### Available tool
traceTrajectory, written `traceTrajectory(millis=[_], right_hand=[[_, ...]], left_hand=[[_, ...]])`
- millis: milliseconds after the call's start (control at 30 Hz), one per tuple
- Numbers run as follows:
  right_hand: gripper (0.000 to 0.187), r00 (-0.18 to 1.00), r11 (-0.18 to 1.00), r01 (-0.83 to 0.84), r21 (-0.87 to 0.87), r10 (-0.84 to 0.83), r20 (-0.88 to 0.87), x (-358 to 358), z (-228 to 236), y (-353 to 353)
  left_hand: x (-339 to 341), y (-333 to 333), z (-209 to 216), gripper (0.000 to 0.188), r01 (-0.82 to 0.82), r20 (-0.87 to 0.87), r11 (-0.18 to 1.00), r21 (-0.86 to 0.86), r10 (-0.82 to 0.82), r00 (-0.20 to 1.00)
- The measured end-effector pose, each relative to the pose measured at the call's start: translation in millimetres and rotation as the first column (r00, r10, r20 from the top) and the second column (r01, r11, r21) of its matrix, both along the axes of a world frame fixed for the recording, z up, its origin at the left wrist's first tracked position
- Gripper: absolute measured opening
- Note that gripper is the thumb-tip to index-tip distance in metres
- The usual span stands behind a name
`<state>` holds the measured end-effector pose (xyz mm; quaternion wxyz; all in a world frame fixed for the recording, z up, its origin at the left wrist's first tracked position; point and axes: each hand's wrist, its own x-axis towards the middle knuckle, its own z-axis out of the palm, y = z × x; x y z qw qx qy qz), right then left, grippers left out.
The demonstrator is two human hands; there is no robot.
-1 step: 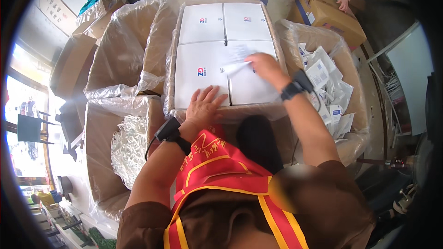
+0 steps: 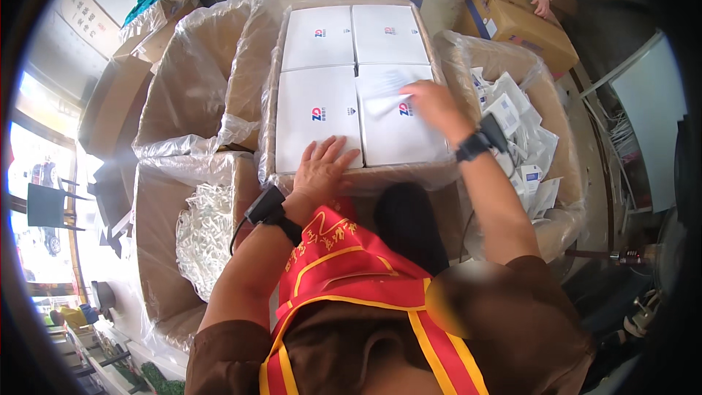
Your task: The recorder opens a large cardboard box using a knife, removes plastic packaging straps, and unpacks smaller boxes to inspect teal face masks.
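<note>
In front of me a plastic-lined carton (image 2: pixel 269 132) holds several white boxes side by side, with small red and blue marks on their tops. My left hand (image 2: pixel 325 167) rests with fingers spread on the near edge of the near-left white box (image 2: pixel 307 88). Above the near-right white box (image 2: pixel 398 139), my right hand (image 2: pixel 433 106) pinches the right end of a thin white packet (image 2: pixel 384 104). Motion blurs the packet, and its kind does not show clearly. Whether it touches the box below, I cannot tell.
At right stands a lined carton (image 2: pixel 567 139) of white and blue packets (image 2: pixel 512 121). Near left, another holds a heap of white looped pieces (image 2: pixel 208 241). A lined carton (image 2: pixel 186 88) stands far left. A co-worker's hand (image 2: pixel 542 6) touches a brown box (image 2: pixel 515 25) at far right.
My right hand has shifted a little to the right with the white packet, uncovering more of the near-left box's top. My left hand stays where it was.
</note>
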<state>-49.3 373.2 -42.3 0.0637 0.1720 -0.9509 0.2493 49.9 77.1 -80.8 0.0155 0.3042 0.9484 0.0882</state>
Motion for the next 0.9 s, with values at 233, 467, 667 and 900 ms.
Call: traceTrajectory(millis=[233,467,667,900], right_hand=[[0.029,0.873,0.867,0.48,0.133,-0.457,-0.172,92.3,23.3,201.1],[0.036,0.752,0.749,0.572,0.335,-0.642,0.153,162.8,-36.9,258.3],[0.037,0.938,0.929,0.345,0.129,-0.346,-0.022,128.2,18.5,163.2],[0.031,0.996,0.992,-0.08,0.093,0.082,-0.019,73.6,24.6,43.6]], left_hand=[[1.8,1.1,2.3,0.071,-0.012,0.013,1.0,0.008,0.012,1.0],[3.7,5.7,4.6,0.07,-0.019,0.023,1.0,-0.001,0.019,1.0],[2.8,2.0,1.5,0.07,-0.001,0.015,1.0,0.011,0.001,1.0],[2.2,2.7,-2.1,0.072,-0.019,0.015,1.0,0.015,0.018,1.0]])
